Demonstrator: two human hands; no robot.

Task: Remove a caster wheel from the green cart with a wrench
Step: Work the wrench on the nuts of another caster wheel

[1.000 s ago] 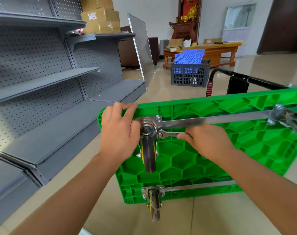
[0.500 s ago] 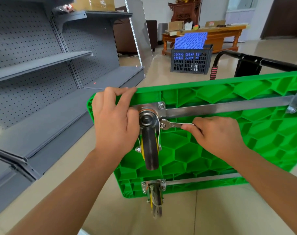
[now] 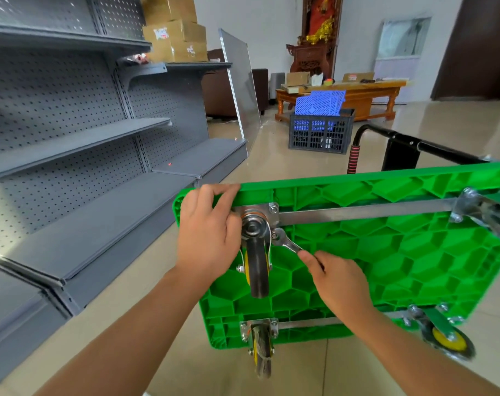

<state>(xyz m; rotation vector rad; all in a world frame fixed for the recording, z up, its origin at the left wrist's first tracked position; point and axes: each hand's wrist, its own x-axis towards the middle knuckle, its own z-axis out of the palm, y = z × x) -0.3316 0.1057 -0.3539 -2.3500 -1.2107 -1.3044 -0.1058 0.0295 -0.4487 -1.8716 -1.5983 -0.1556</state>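
The green cart stands tipped on its side, its ribbed underside facing me. A grey caster wheel hangs from a steel mounting plate near the upper left corner. My left hand grips the cart's top edge beside that plate, fingers curled over the rim. My right hand holds the handle of a silver wrench. The wrench head sits on a bolt at the plate's lower right corner, and its handle slants down to the right.
Grey perforated shelving runs along the left. Other casters sit at the cart's bottom left, bottom right and top right. The black cart handle and a dark crate with blue panels stand behind on the tiled floor.
The wrench handle has swung downward from nearly level to slanting down-right, and my right hand dropped with it. My left hand stayed on the cart's edge.
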